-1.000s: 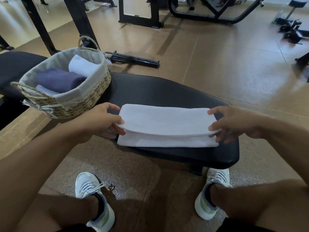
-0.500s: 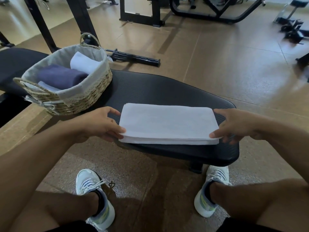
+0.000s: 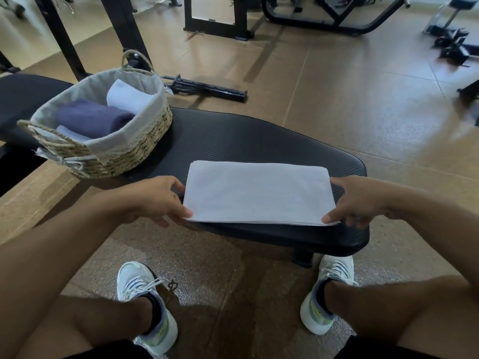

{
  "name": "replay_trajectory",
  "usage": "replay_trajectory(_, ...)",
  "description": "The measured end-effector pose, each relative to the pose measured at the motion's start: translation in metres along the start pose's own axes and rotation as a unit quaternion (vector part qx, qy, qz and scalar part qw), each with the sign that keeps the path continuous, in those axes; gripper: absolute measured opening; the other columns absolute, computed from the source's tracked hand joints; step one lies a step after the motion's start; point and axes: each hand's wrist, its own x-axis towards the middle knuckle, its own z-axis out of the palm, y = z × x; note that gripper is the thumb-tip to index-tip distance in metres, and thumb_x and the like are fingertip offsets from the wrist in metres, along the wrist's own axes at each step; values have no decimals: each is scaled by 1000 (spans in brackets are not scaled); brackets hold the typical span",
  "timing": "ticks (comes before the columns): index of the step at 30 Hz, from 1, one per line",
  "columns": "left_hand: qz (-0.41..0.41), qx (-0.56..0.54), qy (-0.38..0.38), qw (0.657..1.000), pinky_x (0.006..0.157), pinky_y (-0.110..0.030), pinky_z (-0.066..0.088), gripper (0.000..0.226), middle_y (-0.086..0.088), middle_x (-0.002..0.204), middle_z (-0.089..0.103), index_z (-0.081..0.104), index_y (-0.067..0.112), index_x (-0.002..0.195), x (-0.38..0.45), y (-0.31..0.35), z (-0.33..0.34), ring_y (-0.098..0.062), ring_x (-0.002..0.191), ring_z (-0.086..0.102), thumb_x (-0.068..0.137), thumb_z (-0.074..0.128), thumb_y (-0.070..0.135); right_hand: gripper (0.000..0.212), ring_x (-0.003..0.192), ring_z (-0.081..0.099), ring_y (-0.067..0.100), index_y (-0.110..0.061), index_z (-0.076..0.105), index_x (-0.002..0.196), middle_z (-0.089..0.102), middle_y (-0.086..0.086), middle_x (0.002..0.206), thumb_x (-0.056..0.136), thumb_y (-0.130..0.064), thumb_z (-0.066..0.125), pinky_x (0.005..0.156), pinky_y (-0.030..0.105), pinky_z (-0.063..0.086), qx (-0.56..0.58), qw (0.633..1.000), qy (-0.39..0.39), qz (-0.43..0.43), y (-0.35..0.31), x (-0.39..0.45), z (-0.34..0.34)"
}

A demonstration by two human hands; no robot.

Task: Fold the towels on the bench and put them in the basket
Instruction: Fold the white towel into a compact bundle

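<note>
A white towel (image 3: 259, 193), folded into a flat rectangle, lies on the near end of the black bench (image 3: 259, 141). My left hand (image 3: 158, 200) pinches its near left corner, thumb on top. At the near right corner my right hand (image 3: 355, 200) pinches the towel the same way. A woven basket (image 3: 124, 151) with a grey liner stands on the bench to the left. Inside it lie a rolled dark blue towel (image 3: 90, 117) and a white towel (image 3: 127, 97).
My two feet in white shoes (image 3: 145, 304) rest on the brown floor below the bench. A black bar (image 3: 207, 86) lies on the floor behind the bench. Black gym frames (image 3: 215, 19) stand further back.
The raised top layer of the white towel has been brought down level with the near edge. Both hands slid to the near corners.
</note>
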Motion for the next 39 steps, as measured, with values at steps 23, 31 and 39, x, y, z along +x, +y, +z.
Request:
replay_trajectory(23, 219, 376, 204, 877, 126, -40, -4, 64, -2, 170, -7, 0, 13, 161, 53, 27, 84, -15, 155, -14, 107, 14, 44, 67, 157, -6, 15, -25, 7, 163, 1, -7, 171, 105, -59, 15, 128, 38, 0, -236, 911, 222, -255, -77, 66, 101)
replay_trajectory(31, 210, 371, 199, 882, 126, -42, -6, 77, 2, 170, -9, -3, 21, 161, 59, 18, 71, -16, 155, -15, 100, 11, 65, 74, 157, -7, 12, -32, 3, 162, 0, -10, 170, 99, -69, 10, 127, 38, -7, -236, 921, 229, -207, -36, 70, 81)
replay_trajectory(39, 198, 383, 193, 882, 126, -48, -5, 111, -3, 169, -11, -4, 21, 161, 57, 18, 72, -25, 154, -19, 79, 8, 94, 74, 121, 50, 25, -27, 55, 129, 57, -2, 123, 81, -84, 50, 101, 44, 43, -172, 949, 260, -53, -8, 65, 17)
